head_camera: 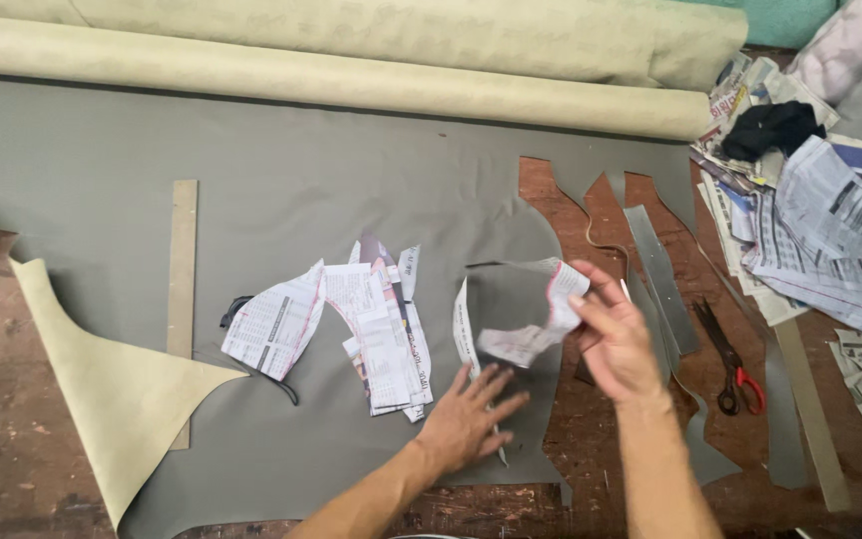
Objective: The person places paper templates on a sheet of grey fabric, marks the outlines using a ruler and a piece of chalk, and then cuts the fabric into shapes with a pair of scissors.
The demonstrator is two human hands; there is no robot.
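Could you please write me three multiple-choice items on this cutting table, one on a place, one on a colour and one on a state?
1. Where do the scissors lie?
A. right of the hands
B. on the fabric roll
C. under the wooden ruler

2. What colour are the scissor handles?
A. blue
B. red
C. green

3. What is the left hand doing?
A. gripping the scissors
B. lifting the ruler
C. pressing flat on the grey fabric

Answers:
1 A, they rest on the bare table beyond the right hand.
2 B, one handle loop shows red.
3 C, its fingers are spread on the cloth while the right hand holds a paper piece.
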